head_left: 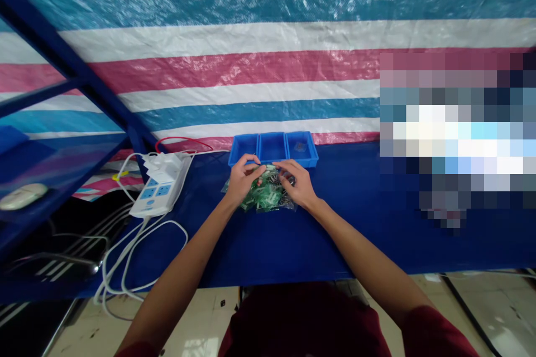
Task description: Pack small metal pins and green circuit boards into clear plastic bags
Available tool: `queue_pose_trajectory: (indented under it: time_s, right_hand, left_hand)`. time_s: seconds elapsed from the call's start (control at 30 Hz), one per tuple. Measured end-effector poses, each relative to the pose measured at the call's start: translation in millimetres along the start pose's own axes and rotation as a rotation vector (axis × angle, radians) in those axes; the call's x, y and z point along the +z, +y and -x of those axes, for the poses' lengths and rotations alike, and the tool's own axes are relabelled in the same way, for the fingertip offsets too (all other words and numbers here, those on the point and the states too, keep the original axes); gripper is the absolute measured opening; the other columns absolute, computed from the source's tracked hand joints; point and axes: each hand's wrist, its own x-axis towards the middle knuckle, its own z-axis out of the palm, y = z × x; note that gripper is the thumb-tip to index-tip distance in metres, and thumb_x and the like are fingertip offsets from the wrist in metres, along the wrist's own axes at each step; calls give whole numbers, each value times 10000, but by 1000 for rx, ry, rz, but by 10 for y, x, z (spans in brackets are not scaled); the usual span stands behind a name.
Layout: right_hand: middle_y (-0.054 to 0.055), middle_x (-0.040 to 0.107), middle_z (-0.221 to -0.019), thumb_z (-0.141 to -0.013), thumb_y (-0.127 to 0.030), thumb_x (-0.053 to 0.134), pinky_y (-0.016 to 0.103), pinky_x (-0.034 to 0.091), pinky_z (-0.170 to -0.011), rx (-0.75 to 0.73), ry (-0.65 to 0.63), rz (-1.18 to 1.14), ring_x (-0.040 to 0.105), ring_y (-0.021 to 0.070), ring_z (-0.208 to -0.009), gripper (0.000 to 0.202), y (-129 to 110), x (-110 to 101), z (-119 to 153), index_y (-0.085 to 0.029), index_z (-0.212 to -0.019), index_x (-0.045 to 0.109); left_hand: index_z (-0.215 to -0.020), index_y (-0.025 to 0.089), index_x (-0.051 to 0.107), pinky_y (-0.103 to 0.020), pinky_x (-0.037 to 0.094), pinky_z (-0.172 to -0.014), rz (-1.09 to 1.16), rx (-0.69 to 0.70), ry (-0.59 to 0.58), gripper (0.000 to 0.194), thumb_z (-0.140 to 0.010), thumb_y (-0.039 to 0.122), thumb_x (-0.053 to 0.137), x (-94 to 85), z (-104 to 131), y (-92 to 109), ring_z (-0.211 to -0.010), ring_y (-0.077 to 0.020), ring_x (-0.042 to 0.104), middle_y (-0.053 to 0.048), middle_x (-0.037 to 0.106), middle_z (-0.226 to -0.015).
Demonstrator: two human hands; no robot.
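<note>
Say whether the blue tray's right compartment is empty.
Not empty: a small, clear-looking item lies inside the right compartment; exactly what, I cannot tell.

I count two hands [242, 179] [300, 183], one heap of packets [264, 196] too jumbled to number, three blue compartments [273, 148] along the tabletop's [355, 217] far edge, one power strip [144, 210] near its left.

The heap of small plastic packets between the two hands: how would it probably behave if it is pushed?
The heap of small plastic packets would probably shift and spread rather than move as one block, since the packets appear loose and overlapping. Their thin, shiny film looks floppy and perhaps slippery on the smooth blue table.
</note>
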Motion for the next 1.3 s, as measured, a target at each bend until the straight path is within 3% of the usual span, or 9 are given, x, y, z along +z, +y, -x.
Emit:
queue_pose_trajectory:
  time_s: [0.13,0.27,0.4,0.6,0.73,0.83,0.97,1.13,1.3]
  right_hand:
    - [77,602,-1028,-879,-257,512,300,518,-698,-38,28,53,594,152,-767,172,36,19,-3,-206,-973,648]
    - [46,647,-835,-871,-259,519,290,495,-671,76,55,48,599,159,-704,128,54,29,-15,-199,-859,631]
    - [-9,619,-649,-848,-323,564,278,470,-580,222,111,-78,573,143,-541,134,43,44,-21,-199,-865,610]
    - [-26,624,-661,-880,-364,525,290,504,-598,215,56,-158,586,140,-533,265,11,47,4,-215,-1095,569]
    - [50,621,-1010,-914,-333,440,312,532,-688,66,-5,-25,611,149,-734,366,2,13,14,-245,-1259,521]
    - [88,545,-1156,-891,-341,494,313,530,-729,-16,-10,58,596,158,-828,300,14,4,5,-223,-1138,616]
    - [64,605,-912,-890,-337,504,299,486,-701,8,23,74,572,158,-755,214,29,9,-14,-189,-882,658]
    - [-27,517,-565,-838,-405,561,259,402,-560,239,3,-109,474,122,-531,256,8,1,-25,-186,-709,588]
    - [-46,484,-507,-815,-470,573,245,364,-498,372,8,-264,439,110,-457,300,-5,25,-19,-185,-722,589]
  left_hand:
    - [-836,171,582,-224,443,-473,64,-48,-56,322,-797,484,649,10,-5,-25,-458,-99,520,31,551,-593]
    - [-888,148,675,-293,516,-658,-54,41,-166,505,-859,615,484,-15,-5,-2,-728,-169,614,-79,643,-865]
    - [-989,165,681,-334,508,-818,-168,148,-203,497,-768,607,625,-53,2,9,-977,-229,604,-112,643,-1067]
    - [-905,156,613,-254,496,-625,-92,78,-55,324,-740,410,727,-44,9,-65,-619,-128,601,-6,631,-706]
    - [-1040,210,494,-192,400,-472,-3,61,-52,382,-769,370,710,-34,5,-10,-420,-78,486,83,533,-528]
    - [-1017,212,498,-190,351,-424,9,18,-77,348,-793,408,678,-41,11,36,-370,-68,440,80,530,-531]
    - [-883,160,623,-216,372,-474,-179,56,-100,353,-865,503,539,-78,12,50,-482,-93,482,15,538,-599]
    - [-745,155,656,-243,420,-608,-461,243,-58,327,-795,477,628,-107,-16,57,-666,-127,530,-36,608,-806]
    - [-687,155,629,-225,375,-523,-419,133,-95,325,-853,429,569,-98,4,53,-480,-104,476,32,509,-487]
